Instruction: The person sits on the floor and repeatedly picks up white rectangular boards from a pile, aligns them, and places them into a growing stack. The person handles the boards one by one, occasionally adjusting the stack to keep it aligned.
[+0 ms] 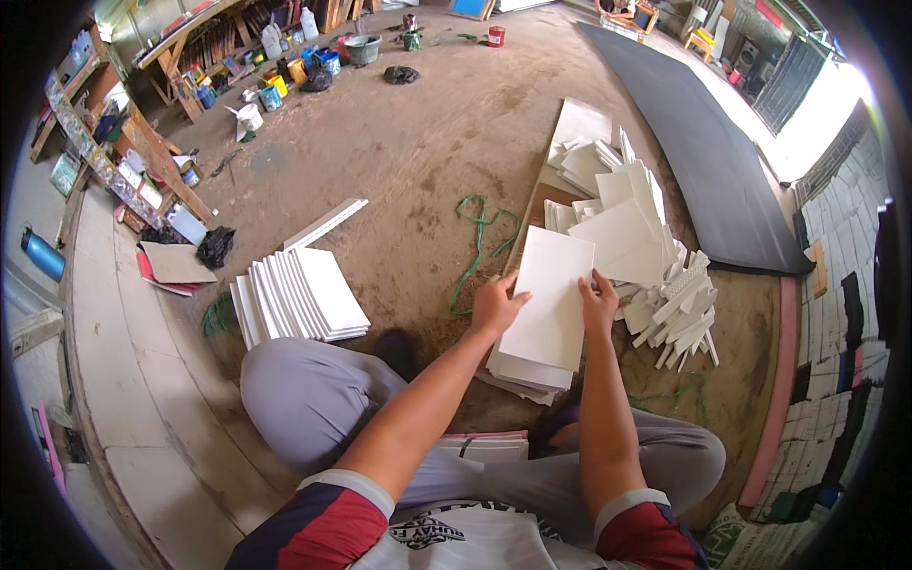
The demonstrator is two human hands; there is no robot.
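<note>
My left hand (500, 306) pinches the left edge of a white rectangular sheet (551, 285), thumb on its top face. At the opposite edge, my right hand (598, 302) has its fingers closed on the same sheet. The sheet looks stiff, like board or thick paper, and is tilted in front of me. Beneath its near end, more white sheets (534, 370) lie stacked unevenly. Just beyond my right hand spreads a loose heap of white sheets and strips (632, 223). A neater fanned stack of white sheets (302, 296) lies left, past my knee.
Green string (467, 261) lies loosely on the brown floor, left of the heap. A long dark grey sheet (703, 161) stretches along the right. Paint cans and buckets (328, 63) stand far left, near wooden shelving (171, 57). A person (619, 9) sits far back.
</note>
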